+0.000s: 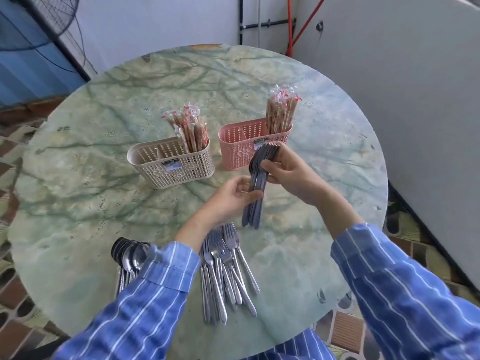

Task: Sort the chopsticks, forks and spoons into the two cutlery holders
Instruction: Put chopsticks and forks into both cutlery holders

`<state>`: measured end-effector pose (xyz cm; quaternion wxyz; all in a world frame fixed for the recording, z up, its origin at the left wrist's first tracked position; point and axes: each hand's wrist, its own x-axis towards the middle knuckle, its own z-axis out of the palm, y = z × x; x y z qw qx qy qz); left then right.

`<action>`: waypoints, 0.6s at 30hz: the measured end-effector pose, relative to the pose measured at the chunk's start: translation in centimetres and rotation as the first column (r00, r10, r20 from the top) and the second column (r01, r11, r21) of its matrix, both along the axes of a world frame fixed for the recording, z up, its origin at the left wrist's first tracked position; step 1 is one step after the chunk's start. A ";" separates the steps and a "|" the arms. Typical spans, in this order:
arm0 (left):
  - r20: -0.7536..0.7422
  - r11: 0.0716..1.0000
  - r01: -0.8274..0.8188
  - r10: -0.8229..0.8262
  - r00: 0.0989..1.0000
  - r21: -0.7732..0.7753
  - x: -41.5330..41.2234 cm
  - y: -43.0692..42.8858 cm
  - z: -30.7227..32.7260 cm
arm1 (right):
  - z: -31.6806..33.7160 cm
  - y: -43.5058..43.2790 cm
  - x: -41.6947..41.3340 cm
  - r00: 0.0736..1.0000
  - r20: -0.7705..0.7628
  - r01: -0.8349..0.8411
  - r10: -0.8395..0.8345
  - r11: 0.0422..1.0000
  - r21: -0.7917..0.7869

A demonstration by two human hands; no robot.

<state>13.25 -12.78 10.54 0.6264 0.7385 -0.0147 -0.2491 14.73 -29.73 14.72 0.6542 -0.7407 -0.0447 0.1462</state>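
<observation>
A: What sits at the near rim?
B: The round marbled table (298, 255) curves under both striped sleeves. A heap of spoons (131, 255) lies close to the near-left edge, partly under the left sleeve. A loose fork pile (223, 271) lies just right of it, handles toward the person.
A: Room to move?
B: Bare tabletop runs along the near-right side, from the fork pile out to the rim. There is more on the left, beyond the spoons.
A: The hands?
B: Both are over the middle, just past the fork pile. The left hand (231, 198) is turned palm up, fingers curled under and thumb over the handles of a fork bundle (255, 201). The right hand (288, 175) comes in with wrist bent, thumb and curled fingers clamping the same bundle higher up, near the tines. The bundle stands nearly upright, tines up; I can't tell whether its handle ends touch the table.
A: Further back?
B: The tines are just in front of the pink holder (233, 144). The beige holder (171, 167) stands to its left, with a gap between them. Wrapped chopsticks stand in each right-end compartment: the beige-holder chopsticks (192, 128) and the pink-holder chopsticks (281, 110). Open tabletop reaches the far rim, with a fan (39, 22) off the far left and a white panel (415, 100) near the right rim
</observation>
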 end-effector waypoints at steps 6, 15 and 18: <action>0.344 0.961 -0.164 0.080 0.936 0.225 6.8 -1.7 3.2 | 3.9 -0.1 7.1 0.967 0.252 0.090 -0.042 0.979 -0.185; 0.484 0.908 -0.228 0.033 0.874 0.351 16.6 -4.2 4.5 | 7.3 -1.9 16.9 0.879 0.431 0.019 0.205 0.888 -0.459; 0.486 0.886 -0.261 0.047 0.873 0.383 18.2 -4.7 3.2 | 6.3 -2.4 18.8 0.865 0.425 -0.005 0.267 0.852 -0.523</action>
